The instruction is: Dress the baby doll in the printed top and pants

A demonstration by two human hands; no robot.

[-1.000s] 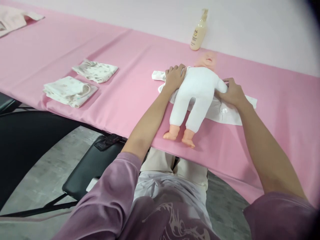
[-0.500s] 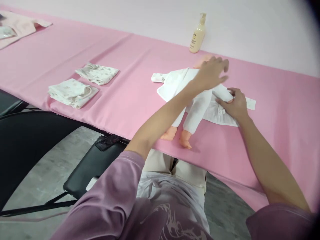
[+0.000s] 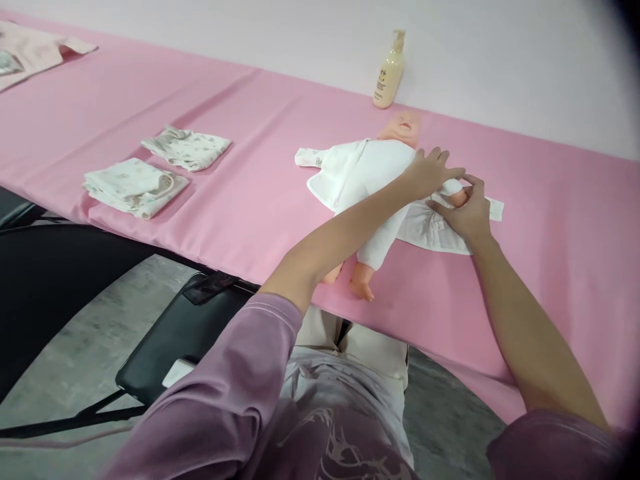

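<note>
A baby doll in a white bodysuit lies on its back on the pink tablecloth, feet toward me. Under it lies an open white garment, one flap folded over the doll's left side. My left hand reaches across the doll's chest, fingers together on the doll's arm at its right side. My right hand pinches the doll's small hand and the garment's sleeve beside it.
Two folded patterned cloths lie at the left of the table. A cream pump bottle stands behind the doll by the wall. Pink fabric lies at the far left corner. A black chair stands under the table edge.
My left hand let go of the doll's left side, crossed over its chest and came down at its right arm. The garment flap now lies over the doll's left side.
</note>
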